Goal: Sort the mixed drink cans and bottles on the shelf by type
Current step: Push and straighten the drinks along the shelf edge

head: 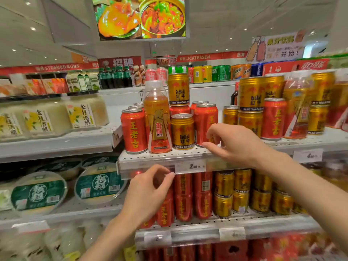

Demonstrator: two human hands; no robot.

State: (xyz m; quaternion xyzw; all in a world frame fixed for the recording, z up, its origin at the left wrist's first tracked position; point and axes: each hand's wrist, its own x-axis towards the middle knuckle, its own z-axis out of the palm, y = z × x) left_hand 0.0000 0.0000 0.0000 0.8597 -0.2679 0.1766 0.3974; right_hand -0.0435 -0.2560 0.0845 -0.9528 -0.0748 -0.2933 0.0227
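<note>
On the upper perforated shelf (165, 156) stand a red can (133, 130), an orange drink bottle (157, 119), a short gold can (182, 131) and another red can (204, 119). A second gold can (178, 89) is stacked higher behind them. My right hand (237, 146) hovers in front of the right red can, fingers spread, holding nothing. My left hand (148, 193) is lower, before the shelf's front rail, fingers curled loosely and empty. To the right, gold cans (250, 93), a red can (274, 118) and a bottle (297, 110) are mixed together.
The lower shelf (207, 226) holds rows of red cans (202, 196) and gold cans (224, 193). White food tubs (82, 113) and green-lidded bowls (99, 183) fill the left shelves. A price tag (190, 166) sits on the rail. A food screen (139, 16) hangs overhead.
</note>
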